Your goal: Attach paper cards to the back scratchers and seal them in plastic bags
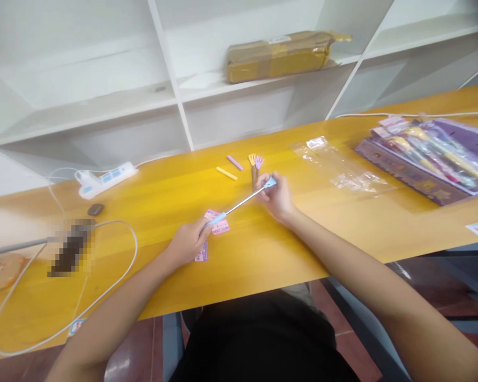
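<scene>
A thin metal rod (242,202) with a blue handle (217,218) and a small blue head (270,182) stretches between my hands. My left hand (188,240) is closed round the handle end. At the other end, my right hand (276,196) has its fingers closed at the blue head. Just beyond the right hand lie a yellow hand-shaped piece (252,159) and a purple one (258,162), both on dark stems. A purple stick (235,162) and a yellow stick (227,173) lie to their left. Pink printed cards (220,227) are beside the left hand.
Clear plastic bags (356,180) and a purple box (406,175) with wrapped items are on the right. A power strip (107,180), a looped white cable (136,246) and a dark small object (95,209) are left. A taped package (279,57) sits on the shelf (207,93).
</scene>
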`<act>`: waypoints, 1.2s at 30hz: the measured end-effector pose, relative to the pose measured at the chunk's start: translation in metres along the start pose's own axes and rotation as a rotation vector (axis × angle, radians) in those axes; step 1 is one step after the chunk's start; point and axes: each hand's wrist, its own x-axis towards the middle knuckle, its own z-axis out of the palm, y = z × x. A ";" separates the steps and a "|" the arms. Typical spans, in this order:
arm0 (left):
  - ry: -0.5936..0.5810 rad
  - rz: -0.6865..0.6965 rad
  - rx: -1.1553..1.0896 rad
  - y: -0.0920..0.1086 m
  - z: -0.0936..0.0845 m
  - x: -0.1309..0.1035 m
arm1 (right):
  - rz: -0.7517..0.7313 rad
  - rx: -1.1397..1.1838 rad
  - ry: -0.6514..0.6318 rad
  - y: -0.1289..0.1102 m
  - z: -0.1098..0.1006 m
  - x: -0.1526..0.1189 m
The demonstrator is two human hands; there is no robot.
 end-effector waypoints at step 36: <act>-0.001 -0.014 0.052 -0.007 0.005 0.000 | -0.031 -0.036 -0.143 0.023 0.013 -0.012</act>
